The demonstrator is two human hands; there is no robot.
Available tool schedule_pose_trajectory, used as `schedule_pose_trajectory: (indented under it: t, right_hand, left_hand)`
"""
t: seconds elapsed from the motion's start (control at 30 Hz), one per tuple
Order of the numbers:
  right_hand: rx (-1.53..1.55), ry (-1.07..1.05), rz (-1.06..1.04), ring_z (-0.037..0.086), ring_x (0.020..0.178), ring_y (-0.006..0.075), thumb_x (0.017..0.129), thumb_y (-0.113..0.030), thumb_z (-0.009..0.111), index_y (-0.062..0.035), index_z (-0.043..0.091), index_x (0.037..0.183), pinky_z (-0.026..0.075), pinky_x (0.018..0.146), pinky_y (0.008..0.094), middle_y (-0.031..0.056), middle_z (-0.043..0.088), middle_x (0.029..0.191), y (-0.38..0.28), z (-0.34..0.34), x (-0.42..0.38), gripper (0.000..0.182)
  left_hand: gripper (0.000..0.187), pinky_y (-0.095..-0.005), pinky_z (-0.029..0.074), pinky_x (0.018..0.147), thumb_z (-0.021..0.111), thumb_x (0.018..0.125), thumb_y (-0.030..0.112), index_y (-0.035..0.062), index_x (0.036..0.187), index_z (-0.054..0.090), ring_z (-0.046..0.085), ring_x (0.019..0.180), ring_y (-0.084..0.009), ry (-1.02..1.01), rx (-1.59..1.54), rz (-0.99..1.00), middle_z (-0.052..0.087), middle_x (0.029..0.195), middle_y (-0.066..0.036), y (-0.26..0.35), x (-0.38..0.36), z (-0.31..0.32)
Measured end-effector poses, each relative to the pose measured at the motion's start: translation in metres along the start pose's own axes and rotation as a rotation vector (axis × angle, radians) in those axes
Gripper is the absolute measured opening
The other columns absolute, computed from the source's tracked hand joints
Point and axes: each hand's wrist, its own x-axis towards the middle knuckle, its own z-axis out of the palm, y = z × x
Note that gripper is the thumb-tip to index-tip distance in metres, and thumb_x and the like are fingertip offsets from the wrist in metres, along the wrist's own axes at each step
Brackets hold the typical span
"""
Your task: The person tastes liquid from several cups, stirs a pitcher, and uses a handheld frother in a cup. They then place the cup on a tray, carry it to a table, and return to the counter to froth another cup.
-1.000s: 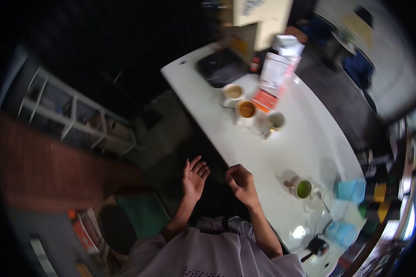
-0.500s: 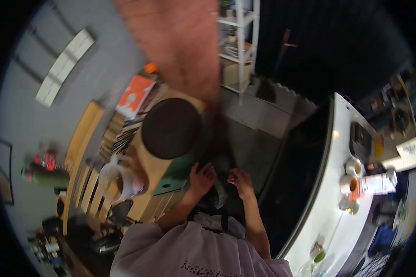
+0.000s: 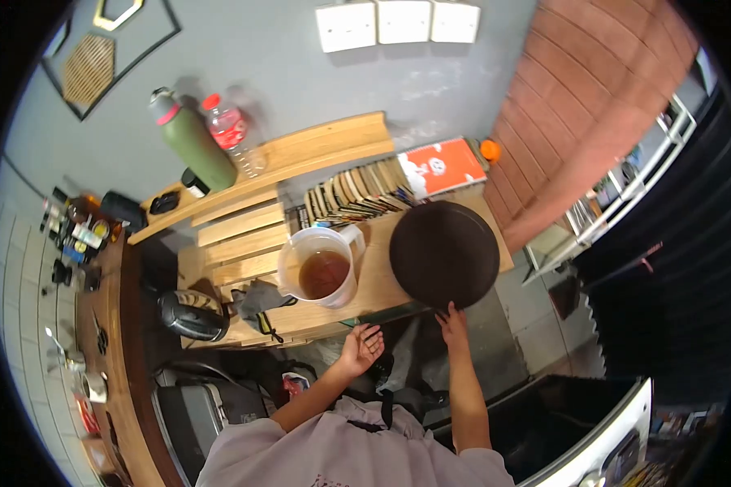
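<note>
A round dark brown tray (image 3: pixel 444 253) lies on the wooden bench, its near edge jutting over the bench's front. My right hand (image 3: pixel 455 326) reaches up to that edge, with stretched fingers at the rim; whether they press on it is hard to see. In front of the bench, my left hand (image 3: pixel 361 351) is held palm up with its fingers apart and nothing in it. Left of the tray stands a translucent plastic pitcher (image 3: pixel 318 243) with brown liquid inside and its handle towards the back right.
Books (image 3: pixel 357 191) and an orange-and-white notebook (image 3: pixel 443 166) line the bench's back. A green bottle (image 3: pixel 195 142) and a plastic bottle (image 3: pixel 231 130) stand on a wooden ledge (image 3: pixel 325 142). A black kettle (image 3: pixel 193 315) is at left, a white-edged counter (image 3: pixel 638 414) at lower right.
My view has swung left towards the bench and wall. My right hand has gone from mid-air to the tray's edge. My left hand stays open in front of the bench.
</note>
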Motion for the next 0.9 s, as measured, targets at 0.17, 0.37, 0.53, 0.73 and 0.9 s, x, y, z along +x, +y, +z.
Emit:
schedule_pose_trajectory:
  t: [0.17,0.37,0.53,0.73,0.9]
  right_hand:
    - [0.166,0.128,0.012,0.05,0.121,0.0341,0.093,-0.008,0.061,-0.0068,0.035,0.141,0.043,0.102,0.052,0.0139,0.048,0.134,-0.001,-0.001,0.019,0.055]
    - [0.172,0.158,-0.206,0.062,0.092,0.0245,0.089,0.0,0.055,-0.0029,0.053,0.112,0.052,0.09,0.0417,0.009,0.06,0.102,-0.025,-0.036,-0.032,0.023]
    - [0.183,0.199,-0.356,0.059,0.064,0.013,0.09,-0.002,0.053,-0.0045,0.06,0.089,0.049,0.058,0.0285,0.0042,0.062,0.081,-0.047,-0.082,-0.128,0.007]
    - [0.186,0.388,-0.548,0.063,0.069,0.0162,0.086,-0.001,0.051,0.0029,0.064,0.089,0.052,0.065,0.0277,0.0076,0.067,0.084,-0.04,-0.144,-0.267,0.014]
    - [0.152,0.554,-0.657,0.063,0.083,0.0154,0.081,0.002,0.051,0.0074,0.066,0.096,0.049,0.077,0.0294,0.01,0.069,0.092,-0.01,-0.153,-0.381,0.022]
  left_hand:
    - [0.034,-0.0353,0.052,0.086,0.057,0.094,0.033,0.0049,0.113,0.059,0.062,0.089,-0.0215,-0.01,-0.012,0.034,0.065,0.096,-0.01,0.005,0.004,-0.002]
    - [0.043,-0.0385,0.051,0.089,0.057,0.092,0.041,0.0074,0.118,0.056,0.062,0.096,-0.0249,0.013,0.066,-0.012,0.065,0.103,-0.011,0.008,0.02,0.019]
    - [0.065,-0.0431,0.041,0.103,0.059,0.087,0.053,0.0097,0.133,0.048,0.054,0.116,-0.0293,-0.07,0.109,-0.085,0.056,0.125,-0.017,-0.002,0.027,0.06]
    - [0.077,-0.0478,0.039,0.106,0.047,0.089,0.063,0.0124,0.146,0.039,0.044,0.134,-0.0324,-0.568,0.335,-0.494,0.043,0.149,-0.012,-0.04,0.027,0.112]
    - [0.049,-0.0415,0.052,0.088,0.047,0.094,0.046,0.0066,0.119,0.063,0.064,0.103,-0.0288,-0.736,0.626,-0.447,0.066,0.116,-0.011,-0.106,0.068,0.115]
